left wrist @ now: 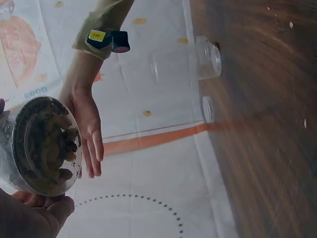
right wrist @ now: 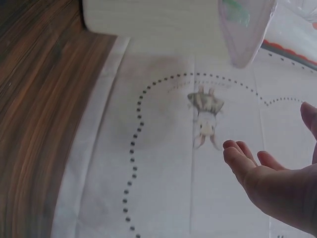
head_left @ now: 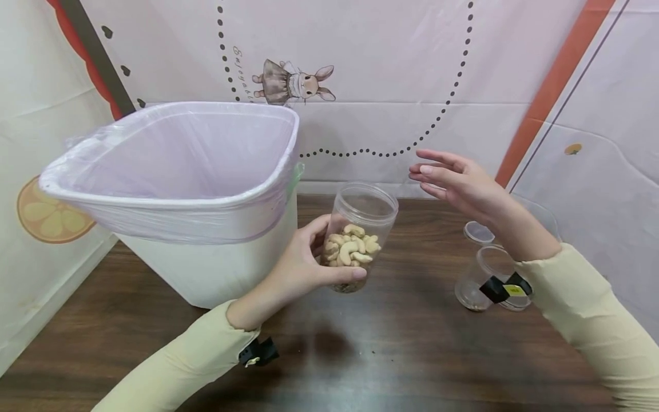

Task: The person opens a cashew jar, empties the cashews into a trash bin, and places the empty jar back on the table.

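My left hand (head_left: 304,263) grips a clear plastic jar (head_left: 364,207) from its left side, thumb across the front. The jar is held up off the table, its open mouth upward and slightly tilted to the right. Pale cashews (head_left: 352,249) fill about its lower half, and brown bits show beneath them. In the left wrist view the jar's base (left wrist: 47,146) faces the camera, with dark bits against it. To the right of the jar, my right hand (head_left: 458,180) hangs in the air, fingers extended and nothing in it. The right wrist view also shows that hand (right wrist: 272,183) bare.
A white bin (head_left: 206,263) with a pale purple liner stands at left, close to the jar. Behind my right forearm sits another clear jar (head_left: 465,286) with a few bits inside. A round clear lid (head_left: 479,232) is behind it. Printed cloth (head_left: 386,68) backs the wooden table (head_left: 412,355).
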Demonstrator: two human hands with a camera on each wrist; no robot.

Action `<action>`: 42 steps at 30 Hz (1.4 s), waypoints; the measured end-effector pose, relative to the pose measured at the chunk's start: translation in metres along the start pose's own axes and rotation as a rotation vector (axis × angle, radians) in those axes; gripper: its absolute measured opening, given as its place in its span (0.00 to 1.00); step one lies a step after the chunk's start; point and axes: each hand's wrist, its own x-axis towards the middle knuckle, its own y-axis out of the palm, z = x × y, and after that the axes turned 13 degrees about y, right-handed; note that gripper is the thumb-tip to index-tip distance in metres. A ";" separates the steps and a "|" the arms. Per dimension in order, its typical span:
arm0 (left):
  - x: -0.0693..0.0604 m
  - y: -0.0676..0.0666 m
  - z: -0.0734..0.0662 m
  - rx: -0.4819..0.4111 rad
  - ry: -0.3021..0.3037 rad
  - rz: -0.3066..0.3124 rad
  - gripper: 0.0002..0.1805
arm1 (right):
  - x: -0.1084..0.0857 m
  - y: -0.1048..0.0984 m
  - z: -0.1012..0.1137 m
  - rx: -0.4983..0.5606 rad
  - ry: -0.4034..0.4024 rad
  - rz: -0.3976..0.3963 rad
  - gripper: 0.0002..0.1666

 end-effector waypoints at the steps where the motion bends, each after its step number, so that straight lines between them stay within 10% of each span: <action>1: -0.002 -0.002 -0.002 0.011 0.006 0.003 0.35 | 0.001 0.003 0.001 0.005 -0.002 0.002 0.36; 35: -0.056 -0.079 -0.066 0.165 0.041 -0.007 0.43 | 0.038 0.096 0.027 0.001 -0.057 0.146 0.32; 42: -0.067 -0.097 -0.069 0.089 0.130 -0.040 0.43 | 0.044 0.109 0.029 -0.006 -0.055 0.132 0.33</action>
